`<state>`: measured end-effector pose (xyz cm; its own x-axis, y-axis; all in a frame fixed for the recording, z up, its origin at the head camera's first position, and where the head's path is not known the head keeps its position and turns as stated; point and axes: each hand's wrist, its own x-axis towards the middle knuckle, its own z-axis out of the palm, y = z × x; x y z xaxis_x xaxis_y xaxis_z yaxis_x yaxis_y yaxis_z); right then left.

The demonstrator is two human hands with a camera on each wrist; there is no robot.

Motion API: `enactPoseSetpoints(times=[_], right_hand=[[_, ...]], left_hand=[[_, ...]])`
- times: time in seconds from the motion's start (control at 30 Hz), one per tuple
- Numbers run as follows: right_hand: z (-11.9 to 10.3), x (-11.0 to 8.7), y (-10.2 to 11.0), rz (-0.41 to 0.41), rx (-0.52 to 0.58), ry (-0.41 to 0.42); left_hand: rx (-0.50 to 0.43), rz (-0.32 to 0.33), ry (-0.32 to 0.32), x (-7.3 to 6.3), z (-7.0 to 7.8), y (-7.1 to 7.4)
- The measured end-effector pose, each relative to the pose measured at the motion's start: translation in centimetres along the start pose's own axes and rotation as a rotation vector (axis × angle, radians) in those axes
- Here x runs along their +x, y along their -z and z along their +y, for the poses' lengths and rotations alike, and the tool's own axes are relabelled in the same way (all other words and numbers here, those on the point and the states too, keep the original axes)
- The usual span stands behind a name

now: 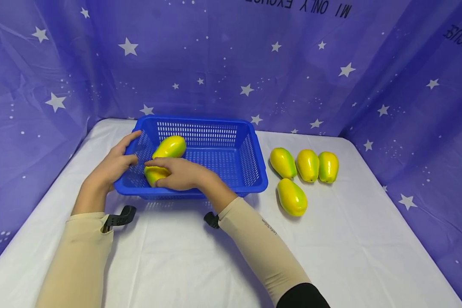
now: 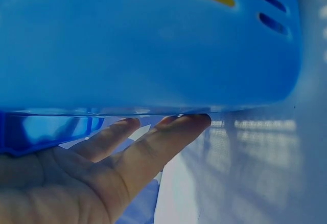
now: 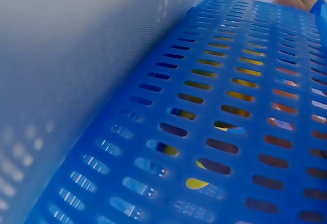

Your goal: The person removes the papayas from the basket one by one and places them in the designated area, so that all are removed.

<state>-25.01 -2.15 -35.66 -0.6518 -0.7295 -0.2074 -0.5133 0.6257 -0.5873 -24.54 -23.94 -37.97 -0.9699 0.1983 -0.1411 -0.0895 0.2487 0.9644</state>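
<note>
Head view: rectangular blue plastic basket with slotted walls (image 1: 196, 119) sits on a white cloth-covered table (image 1: 350, 239), purple star-printed curtain (image 1: 223, 64) behind. Left hand (image 1: 111, 164) is at the basket's left rim, thumb and forefinger apart and touching it. Right hand (image 1: 181, 173) reaches in over the front rim, thumb and fingers clamped on a glossy yellow-green oval fruit (image 1: 154, 174) in the front left corner. Second yellow-green fruit (image 1: 171, 146) lies just behind it, also in the basket. Four loose yellow-green fruits (image 1: 308, 165) are on the table, right of the basket: three in a row, one nearer the person. Left wrist view: palm visible, fingers fairly straight and spread, tips against the basket. Right wrist view: slotted basket wall fills most of it, yellow showing through; can't tell finger state there.
</note>
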Motion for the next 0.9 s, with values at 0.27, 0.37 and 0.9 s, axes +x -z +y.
enactPoseSetpoints(times=[0.27, 0.37, 0.9], right_hand=[[0.09, 0.47, -0.16, -0.017, 0.012, -0.038], [0.14, 0.73, -0.25, -0.008, -0.012, -0.034], [0.04, 0.31, -0.08, 0.084, -0.136, 0.034]], left_hand=[[0.008, 0.002, -0.010, 0.11, 0.04, -0.22], [0.010, 0.007, -0.014, 0.16, -0.12, -0.23], [-0.002, 0.001, -0.053, -0.04, -0.56, -0.18]])
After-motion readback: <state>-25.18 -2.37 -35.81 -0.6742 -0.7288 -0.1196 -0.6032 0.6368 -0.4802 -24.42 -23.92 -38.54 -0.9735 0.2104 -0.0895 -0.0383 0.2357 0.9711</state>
